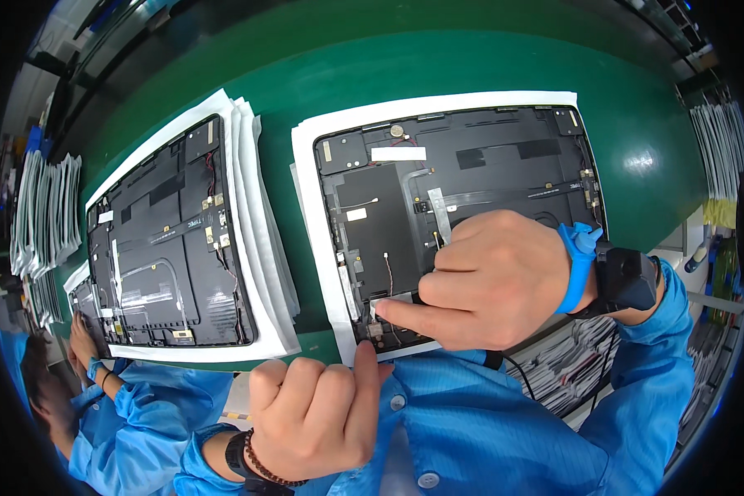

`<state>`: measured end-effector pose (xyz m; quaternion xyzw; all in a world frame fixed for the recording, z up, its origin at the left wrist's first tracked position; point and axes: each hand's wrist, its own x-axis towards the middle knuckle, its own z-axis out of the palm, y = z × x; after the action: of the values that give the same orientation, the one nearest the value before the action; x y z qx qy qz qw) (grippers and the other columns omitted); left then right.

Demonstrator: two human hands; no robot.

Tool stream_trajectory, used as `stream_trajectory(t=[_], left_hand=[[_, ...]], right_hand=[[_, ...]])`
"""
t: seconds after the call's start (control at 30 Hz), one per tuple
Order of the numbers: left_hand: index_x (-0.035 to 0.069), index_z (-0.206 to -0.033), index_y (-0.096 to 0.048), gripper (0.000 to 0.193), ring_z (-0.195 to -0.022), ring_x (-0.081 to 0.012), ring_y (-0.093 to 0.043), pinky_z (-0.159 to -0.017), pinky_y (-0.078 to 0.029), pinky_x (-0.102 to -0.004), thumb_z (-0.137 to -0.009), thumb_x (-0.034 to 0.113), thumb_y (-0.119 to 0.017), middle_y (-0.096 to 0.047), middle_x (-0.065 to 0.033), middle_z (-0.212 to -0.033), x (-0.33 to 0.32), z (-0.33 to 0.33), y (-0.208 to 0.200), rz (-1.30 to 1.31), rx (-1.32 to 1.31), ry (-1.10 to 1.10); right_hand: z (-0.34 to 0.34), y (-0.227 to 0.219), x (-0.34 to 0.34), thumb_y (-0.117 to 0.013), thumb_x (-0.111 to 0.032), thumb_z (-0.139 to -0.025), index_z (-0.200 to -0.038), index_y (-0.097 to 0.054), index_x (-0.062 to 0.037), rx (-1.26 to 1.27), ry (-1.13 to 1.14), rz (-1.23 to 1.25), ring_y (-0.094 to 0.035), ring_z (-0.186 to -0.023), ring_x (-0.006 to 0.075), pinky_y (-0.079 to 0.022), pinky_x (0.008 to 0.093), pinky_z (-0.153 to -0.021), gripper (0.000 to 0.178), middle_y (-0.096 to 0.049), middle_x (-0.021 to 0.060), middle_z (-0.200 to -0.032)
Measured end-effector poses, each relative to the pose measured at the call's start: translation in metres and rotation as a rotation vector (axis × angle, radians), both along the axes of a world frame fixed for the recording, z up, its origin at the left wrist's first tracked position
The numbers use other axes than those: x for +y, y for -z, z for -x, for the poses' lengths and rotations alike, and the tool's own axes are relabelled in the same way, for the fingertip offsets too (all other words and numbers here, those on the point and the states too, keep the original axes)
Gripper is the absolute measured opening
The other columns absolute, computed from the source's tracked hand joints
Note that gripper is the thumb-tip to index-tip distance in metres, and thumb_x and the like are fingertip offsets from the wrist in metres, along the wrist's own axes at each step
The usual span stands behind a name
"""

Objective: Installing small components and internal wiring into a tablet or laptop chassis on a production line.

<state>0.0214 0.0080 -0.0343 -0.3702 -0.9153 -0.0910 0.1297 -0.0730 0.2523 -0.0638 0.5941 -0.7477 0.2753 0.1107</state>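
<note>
Head view: a black panel (504, 178), shaped like a shallow rectangular housing, lies on white sheets (306, 178) on the green table (636, 165), right of the middle. The right hand (496, 281) is over its near part, forefinger stretched left, the tip touching or just above a small light piece near the near-left corner; the other fingers are curled together, and whether they clamp anything cannot be told. A silver strip (440, 213) runs toward those curled fingers. The left hand (314, 413) is at the near edge, forefinger pointing away to the near-left corner, the rest folded into the palm; its grip, too, cannot be told. A blue band (581, 264) and a black wristband (624, 279) circle the right wrist. To the left, a second black panel (169, 248) lies on a stack of white sheets, and a co-worker's hand (83, 341) rests near its near-left end.
</note>
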Motion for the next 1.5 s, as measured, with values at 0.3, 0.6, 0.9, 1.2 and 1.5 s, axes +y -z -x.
stream_trajectory(t=[0.3, 0.6, 0.9, 1.2, 1.5], left_hand=[[-0.003, -0.094, -0.070, 0.015, -0.050, -0.0107, -0.042, -0.046, -0.026, -0.0291, -0.081, 0.004, -0.070, -0.037, 0.0022, -0.062, 0.010, -0.003, 0.007, -0.001, -0.117, -0.112], [-0.004, -0.095, -0.068, 0.025, -0.049, -0.0100, -0.045, -0.043, -0.031, -0.0273, -0.071, 0.001, -0.064, -0.039, 0.0017, -0.062, 0.009, 0.000, 0.013, -0.052, -0.138, -0.091], [-0.004, -0.093, -0.069, 0.024, -0.050, -0.0106, -0.047, -0.043, -0.034, -0.0272, -0.070, 0.002, -0.064, -0.040, 0.0014, -0.062, 0.010, 0.003, 0.016, -0.097, -0.118, -0.090], [-0.001, -0.103, -0.069, 0.030, -0.048, -0.0199, -0.052, -0.042, -0.039, -0.0337, -0.077, 0.008, -0.082, -0.049, -0.0042, -0.065, 0.008, -0.003, 0.010, -0.118, -0.220, -0.152], [0.003, -0.088, -0.060, 0.016, -0.065, -0.0267, -0.057, -0.055, -0.048, -0.0387, -0.073, 0.004, -0.065, -0.049, -0.0089, -0.075, -0.011, 0.063, -0.060, -0.039, 0.041, -0.134]], right_hand=[[0.000, 0.009, -0.004, -0.075, -0.012, -0.071, -0.103, -0.077, -0.0023, -0.005, 0.007, 0.051, -0.045, -0.048, 0.0108, -0.035, 0.0276, -0.038, 0.033, -0.040, -0.0024, -0.062], [0.000, 0.001, -0.004, -0.070, -0.020, -0.075, -0.106, -0.075, -0.0018, -0.058, 0.000, -0.075, -0.055, -0.056, 0.0152, -0.045, 0.0307, -0.046, 0.036, -0.053, 0.0016, -0.073], [0.002, -0.007, -0.007, -0.069, -0.022, -0.076, -0.111, -0.076, -0.0034, -0.084, -0.010, -0.207, -0.054, -0.054, 0.0154, -0.044, 0.0315, -0.046, 0.040, -0.048, 0.0013, -0.070], [0.001, -0.014, -0.012, -0.071, -0.023, -0.077, -0.120, -0.073, -0.0020, -0.032, -0.034, -0.324, -0.057, -0.057, 0.0172, -0.045, 0.0321, -0.048, 0.048, -0.052, 0.0021, -0.070], [-0.017, -0.057, 0.018, -0.073, -0.016, -0.074, -0.123, -0.071, -0.0034, 0.063, 0.239, -0.158, -0.057, -0.055, 0.0184, -0.046, 0.0354, -0.049, 0.050, -0.051, 0.0030, -0.068]])
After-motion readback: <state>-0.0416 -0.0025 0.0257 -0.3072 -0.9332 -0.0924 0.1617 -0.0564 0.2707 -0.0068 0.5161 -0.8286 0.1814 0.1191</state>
